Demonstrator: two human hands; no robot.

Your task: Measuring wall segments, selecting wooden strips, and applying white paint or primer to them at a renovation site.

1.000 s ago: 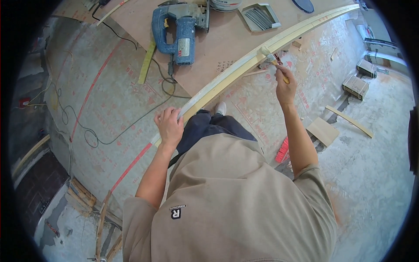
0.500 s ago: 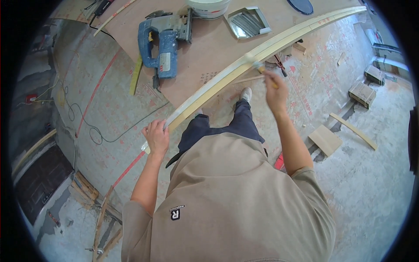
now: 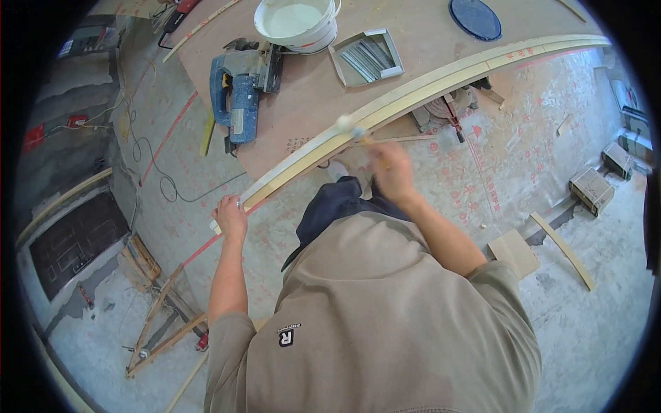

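A long, bowed pale wooden strip (image 3: 413, 110) lies slantwise along the near edge of the tabletop, its near left end sticking out past the table. My left hand (image 3: 231, 217) is closed around that end. Slightly blurred by motion, my right hand (image 3: 394, 172) grips the handle of a paintbrush (image 3: 357, 133). The brush's white-loaded bristles touch the strip's upper face about midway along. From there to my left hand, that face has a whitish coating; farther right it looks like bare wood.
On the brown tabletop (image 3: 289, 103) are a blue jigsaw (image 3: 241, 96), a white bucket (image 3: 310, 38) of white liquid, an open box (image 3: 337, 69) of metal strips, and a dark blue lid (image 3: 475, 19). Below the strip stands a saw-like tool (image 3: 447, 113). A cable (image 3: 200, 196) crosses the floor.
My right hand has brought the brush leftward along the strip. The view has shifted, showing more of the bucket and lid. My left hand keeps its hold on the strip's end.
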